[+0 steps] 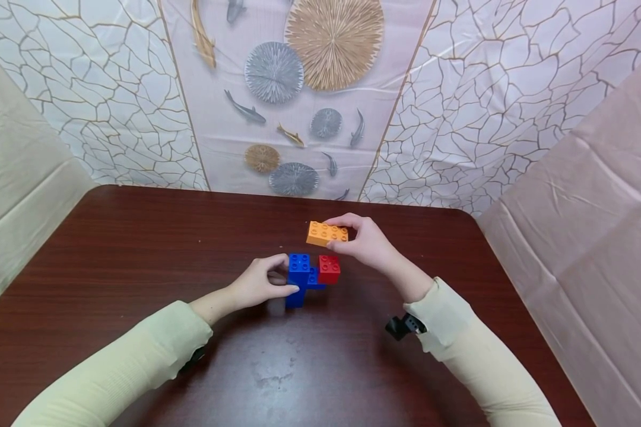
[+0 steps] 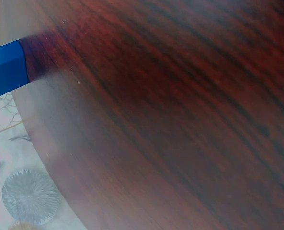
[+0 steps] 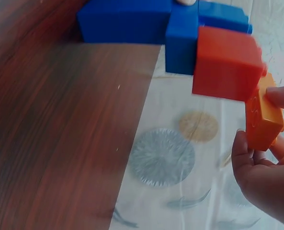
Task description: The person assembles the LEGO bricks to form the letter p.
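A tower of blue building bricks (image 1: 298,280) stands on the table, and my left hand (image 1: 257,281) grips it from the left with thumb and fingers. From the tower's right side juts a blue brick (image 1: 313,279), with a red brick (image 1: 329,270) mounted on top of it. My right hand (image 1: 367,242) pinches an orange brick (image 1: 320,232) by its right end, studs up, above and behind the red brick. In the right wrist view the orange brick (image 3: 265,117) overlaps the red brick's studded side. The left wrist view catches only a blue brick (image 2: 7,67) and part of a finger.
The dark wooden table (image 1: 139,249) ends at a patterned backdrop (image 1: 326,118) at the rear. Pale fabric panels (image 1: 593,196) flank both sides. A black wrist camera (image 1: 405,326) sits at the right sleeve cuff.
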`<state>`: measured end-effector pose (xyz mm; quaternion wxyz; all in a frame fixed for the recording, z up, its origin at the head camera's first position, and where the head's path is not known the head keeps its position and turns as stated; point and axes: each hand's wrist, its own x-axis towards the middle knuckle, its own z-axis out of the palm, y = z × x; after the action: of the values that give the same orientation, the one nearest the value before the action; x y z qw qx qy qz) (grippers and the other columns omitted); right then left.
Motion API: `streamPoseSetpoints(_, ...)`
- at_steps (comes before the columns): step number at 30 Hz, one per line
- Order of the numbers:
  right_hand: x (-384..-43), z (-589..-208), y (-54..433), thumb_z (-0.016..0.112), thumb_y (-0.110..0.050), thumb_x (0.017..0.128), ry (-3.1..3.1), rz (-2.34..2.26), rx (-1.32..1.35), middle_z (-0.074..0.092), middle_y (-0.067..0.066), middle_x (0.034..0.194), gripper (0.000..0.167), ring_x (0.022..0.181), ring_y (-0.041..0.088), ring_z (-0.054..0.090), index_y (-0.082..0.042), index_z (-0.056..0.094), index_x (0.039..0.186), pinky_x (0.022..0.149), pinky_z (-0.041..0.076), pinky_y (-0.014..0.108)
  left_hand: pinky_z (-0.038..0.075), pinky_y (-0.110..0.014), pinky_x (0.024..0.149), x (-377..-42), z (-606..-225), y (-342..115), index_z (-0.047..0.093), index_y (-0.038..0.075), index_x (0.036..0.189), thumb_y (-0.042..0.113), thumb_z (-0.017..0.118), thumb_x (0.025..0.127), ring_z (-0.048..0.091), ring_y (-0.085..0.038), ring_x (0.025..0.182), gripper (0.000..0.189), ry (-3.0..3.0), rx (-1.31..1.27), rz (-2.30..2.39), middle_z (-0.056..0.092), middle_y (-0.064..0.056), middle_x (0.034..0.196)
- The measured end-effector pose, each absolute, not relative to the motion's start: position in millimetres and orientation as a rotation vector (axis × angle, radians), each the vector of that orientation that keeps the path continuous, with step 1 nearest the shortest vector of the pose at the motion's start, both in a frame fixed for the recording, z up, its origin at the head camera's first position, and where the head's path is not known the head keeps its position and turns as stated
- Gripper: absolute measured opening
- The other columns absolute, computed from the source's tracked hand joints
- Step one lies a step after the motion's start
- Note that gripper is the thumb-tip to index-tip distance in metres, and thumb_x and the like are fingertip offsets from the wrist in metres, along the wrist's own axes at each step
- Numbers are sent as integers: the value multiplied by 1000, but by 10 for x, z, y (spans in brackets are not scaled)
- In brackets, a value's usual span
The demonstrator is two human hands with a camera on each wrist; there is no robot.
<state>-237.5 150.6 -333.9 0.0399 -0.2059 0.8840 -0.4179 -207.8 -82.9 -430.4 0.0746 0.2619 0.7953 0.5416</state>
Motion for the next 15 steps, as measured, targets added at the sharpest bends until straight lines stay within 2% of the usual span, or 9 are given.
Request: streamPoseSetpoints(15,-2232,-3320,1375,71,-9,78,2589,-1293,-808,63,12,107,37,89,21,56,-4,65,114,79,49,32,55,-28,80,-2084,-4307,-824,58,4,97,11,74,79,65,-21,92,26,2352,792,1657,67,-15,97)
